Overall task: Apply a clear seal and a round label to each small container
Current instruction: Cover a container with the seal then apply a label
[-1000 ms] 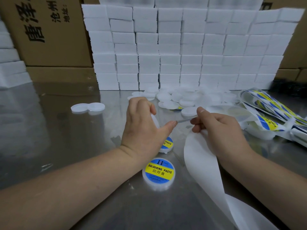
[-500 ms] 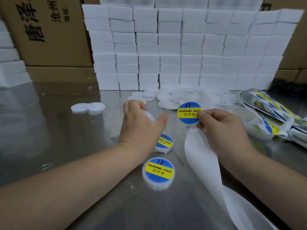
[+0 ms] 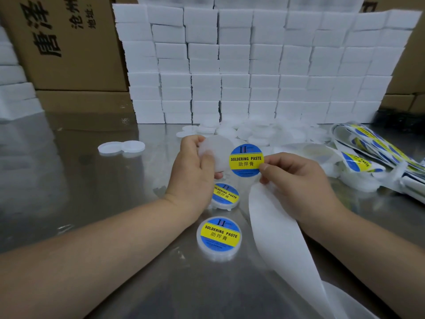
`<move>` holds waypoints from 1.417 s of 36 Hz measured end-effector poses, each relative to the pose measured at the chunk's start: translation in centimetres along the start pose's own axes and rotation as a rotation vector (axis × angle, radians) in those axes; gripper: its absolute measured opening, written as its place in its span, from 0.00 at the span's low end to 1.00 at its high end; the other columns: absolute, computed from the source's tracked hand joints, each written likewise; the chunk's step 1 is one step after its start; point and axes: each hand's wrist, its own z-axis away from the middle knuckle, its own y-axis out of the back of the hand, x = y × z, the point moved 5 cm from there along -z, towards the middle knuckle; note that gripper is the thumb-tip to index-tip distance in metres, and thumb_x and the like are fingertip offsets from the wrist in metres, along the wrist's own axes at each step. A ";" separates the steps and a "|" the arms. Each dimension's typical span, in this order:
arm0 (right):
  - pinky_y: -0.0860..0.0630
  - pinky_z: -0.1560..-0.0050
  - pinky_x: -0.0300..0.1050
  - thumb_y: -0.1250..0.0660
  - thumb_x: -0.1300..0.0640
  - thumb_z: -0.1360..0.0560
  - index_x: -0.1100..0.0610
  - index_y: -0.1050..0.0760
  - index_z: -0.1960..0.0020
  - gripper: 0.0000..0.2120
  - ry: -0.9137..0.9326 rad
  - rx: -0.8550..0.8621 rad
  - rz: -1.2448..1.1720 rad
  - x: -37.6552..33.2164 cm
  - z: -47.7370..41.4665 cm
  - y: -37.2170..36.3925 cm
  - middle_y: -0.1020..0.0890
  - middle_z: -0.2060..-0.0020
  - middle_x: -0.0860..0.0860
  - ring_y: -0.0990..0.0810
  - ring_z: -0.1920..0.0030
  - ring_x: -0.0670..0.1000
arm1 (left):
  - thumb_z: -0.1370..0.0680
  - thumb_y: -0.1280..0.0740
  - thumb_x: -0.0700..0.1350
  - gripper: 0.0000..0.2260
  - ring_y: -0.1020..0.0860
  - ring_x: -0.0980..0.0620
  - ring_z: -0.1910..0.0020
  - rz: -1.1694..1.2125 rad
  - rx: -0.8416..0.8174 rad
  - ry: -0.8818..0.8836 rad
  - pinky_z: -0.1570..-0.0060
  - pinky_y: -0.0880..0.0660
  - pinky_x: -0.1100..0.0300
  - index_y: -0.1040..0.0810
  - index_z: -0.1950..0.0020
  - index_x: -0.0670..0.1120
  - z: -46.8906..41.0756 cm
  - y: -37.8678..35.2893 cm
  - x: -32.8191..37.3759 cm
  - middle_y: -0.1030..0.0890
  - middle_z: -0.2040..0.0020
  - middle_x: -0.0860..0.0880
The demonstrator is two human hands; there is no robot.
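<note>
My left hand (image 3: 194, 171) grips a small white round container (image 3: 217, 153), its flat face tilted toward me. My right hand (image 3: 296, 178) pinches a round blue and yellow "SOLDERING PASTE" label (image 3: 246, 160) by its right edge, held upright just right of the container and slightly overlapping it. Two labelled containers sit on the metal table below: one (image 3: 225, 195) partly behind my left hand, another (image 3: 219, 237) nearer to me. A white backing strip (image 3: 285, 245) trails from under my right hand toward the lower right.
A heap of plain white containers (image 3: 257, 132) lies behind my hands. Label strips (image 3: 372, 153) curl at the right. Two white lids (image 3: 122, 147) lie at the left. A wall of white boxes (image 3: 253, 65) and brown cartons (image 3: 69, 42) stand at the back.
My left hand lifted and turned the white container so its face shows. My right hand peeled the label off the strip and brought it beside the container.
</note>
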 end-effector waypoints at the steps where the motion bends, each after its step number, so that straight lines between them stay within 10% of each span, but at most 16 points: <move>1: 0.34 0.71 0.28 0.33 0.63 0.27 0.48 0.20 0.71 0.16 0.002 -0.005 -0.004 0.0 0.0 0.0 0.23 0.77 0.44 0.29 0.74 0.39 | 0.20 0.46 0.38 0.10 0.22 0.62 0.70 0.013 -0.013 -0.007 0.63 0.22 0.61 0.35 0.49 0.54 0.1 -0.1 0.1 0.25 0.53 0.53; 14: 0.31 0.69 0.27 0.34 0.62 0.27 0.44 0.18 0.68 0.17 -0.045 -0.107 0.004 -0.1 0.4 -0.6 0.21 0.75 0.44 0.26 0.71 0.38 | 0.19 0.49 0.36 0.17 0.18 0.55 0.62 0.391 -0.230 0.128 0.66 0.21 0.61 0.25 0.49 0.53 0.8 -0.8 0.9 0.21 0.53 0.47; 51: 0.30 0.61 0.39 0.33 0.62 0.28 0.43 0.18 0.63 0.14 -0.082 -0.178 0.035 0.2 0.7 -1.2 0.20 0.66 0.51 0.26 0.64 0.47 | 0.22 0.38 0.37 0.16 0.20 0.59 0.64 0.215 -0.195 -0.046 0.67 0.22 0.65 0.25 0.51 0.60 0.9 -1.0 0.8 0.18 0.62 0.62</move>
